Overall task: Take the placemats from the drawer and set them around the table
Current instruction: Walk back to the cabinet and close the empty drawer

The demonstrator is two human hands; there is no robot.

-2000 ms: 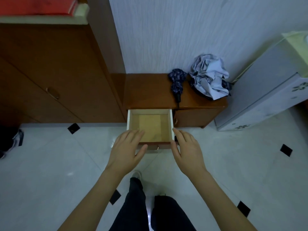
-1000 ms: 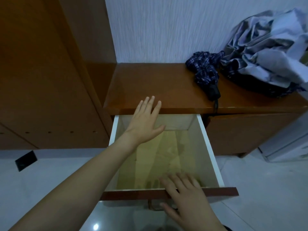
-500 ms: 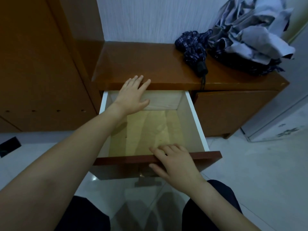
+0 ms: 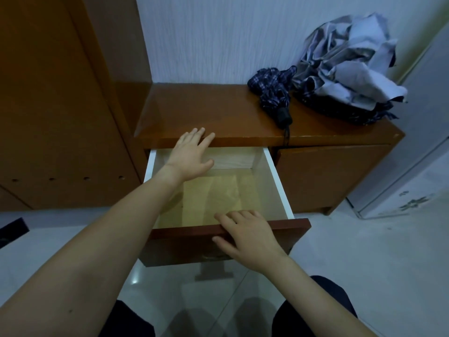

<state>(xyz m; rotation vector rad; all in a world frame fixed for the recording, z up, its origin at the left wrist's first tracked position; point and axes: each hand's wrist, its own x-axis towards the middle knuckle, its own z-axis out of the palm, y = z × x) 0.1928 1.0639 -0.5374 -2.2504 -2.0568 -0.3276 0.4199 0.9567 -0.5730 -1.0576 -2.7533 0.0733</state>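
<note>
Left forearm (image 4: 136, 215) covers drawer's (image 4: 277, 181) left inner wall and front corner. Right hand (image 4: 250, 237) hides drawer handle. Drawer's rear runs under worktop (image 4: 206, 113), unseen. Wardrobe (image 4: 53, 93) cut off at left edge. Placemats indistinguishable inside.

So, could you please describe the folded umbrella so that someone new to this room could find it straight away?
Start at the low glossy brown wooden cabinet against the white wall, above the open drawer. On its top, right of centre, lies the dark blue checked folded umbrella, black handle pointing toward the front edge. Unlike the bigger crumpled pale grey-blue fabric heap beside it, it is compact, dark and checked.
</note>
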